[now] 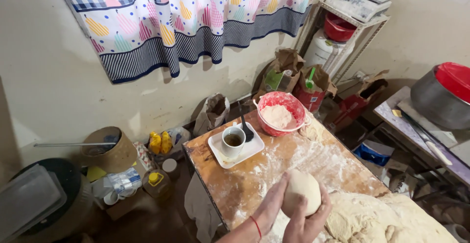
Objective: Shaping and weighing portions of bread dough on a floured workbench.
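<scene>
One ball of dough (pixel 302 190) is being cupped between two hands at the near edge of a floured wooden table (pixel 254 182): the left hand (pixel 270 205), with a red band at its wrist, is being pressed flat against the ball's left side, while the right hand (pixel 307 222) is being wrapped around it from below and from the right, fingers curled up onto the dough. The ball is being held just above the tabletop, near its middle. Just to the right, one large mass of dough (pixel 379 218) is being left spread across the near right corner of the table. Farther back on the table, one white rectangular tray (pixel 254 149) is being used to carry one white cup (pixel 233 141) with dark liquid inside and one dark spoon (pixel 246 130) lying beside it. At the far edge, one red bowl (pixel 285 101) with flour in it is being kept just right of the tray. On the floor to the left, one yellow-capped bottle (pixel 157 183) and two yellow packets (pixel 161 142) are being stored near one round cardboard tub (pixel 111 150). Against the far wall, brown paper bags (pixel 283 71) are being kept below one patterned curtain (pixel 186 18), and one metal shelf (pixel 342 32) is being used at the far right.
</scene>
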